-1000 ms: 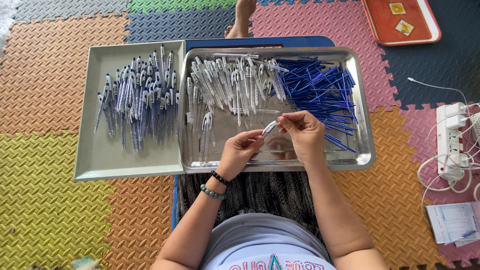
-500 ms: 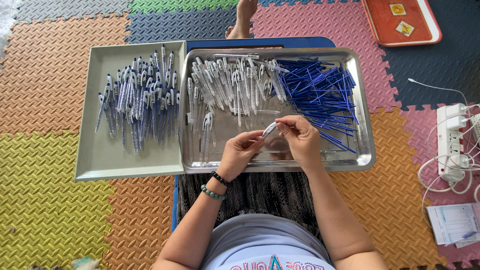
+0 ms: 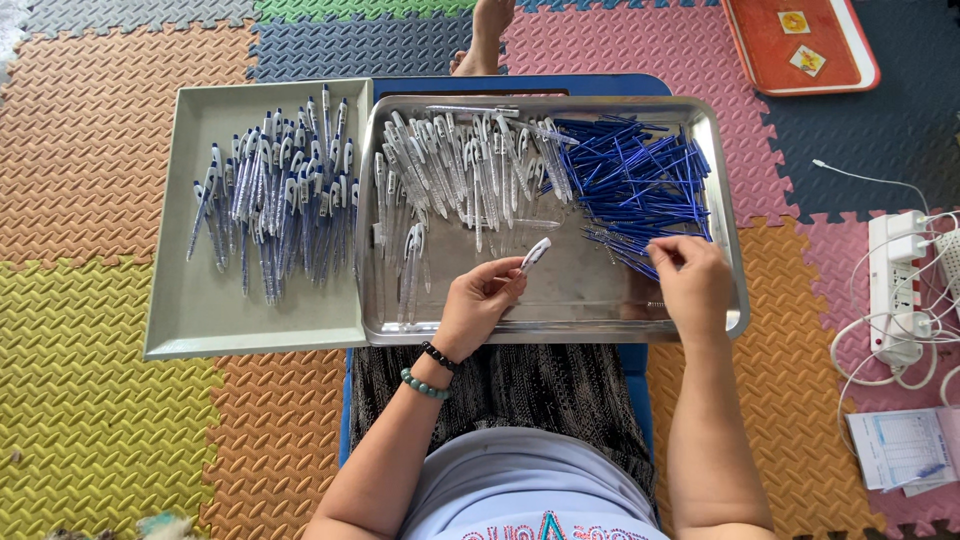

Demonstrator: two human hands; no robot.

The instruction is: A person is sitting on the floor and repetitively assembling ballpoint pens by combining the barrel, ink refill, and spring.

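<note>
— Start closest in. What are the hands doing?

— The left hand (image 3: pixel 478 305) hangs over the near part of the steel tray (image 3: pixel 560 325), fingers pinched shut on a clear pen barrel (image 3: pixel 535 254). The barrel sticks up past the fingertips and tilts away and to the right.

— And the other hand?

— The right hand (image 3: pixel 692 285) is at the tray's right side, fingertips bunched down onto the near edge of the blue refills (image 3: pixel 635 190). Whether they have clamped one refill or only touch the pile, I cannot tell; the fingers cover that spot.

— How do the refills lie from those fingers?

— Just beyond the fingertips, toward the far left. Most run slantwise, long axes from near-right to far-left, though the heap is crossed and untidy. The right hand is plainly the nearer one; the left hand is well apart from them, with bare tray floor between.

— Further out?

— A heap of empty clear barrels (image 3: pixel 460 170) fills the tray's far left. Beside the steel tray, touching its left rim, is a grey tray (image 3: pixel 190 320) with finished pens (image 3: pixel 270 200), lying mostly near to far.

— Beyond that?

— Coloured foam floor mats (image 3: pixel 110 130), and an orange tray (image 3: pixel 800 50) at the far right.
</note>
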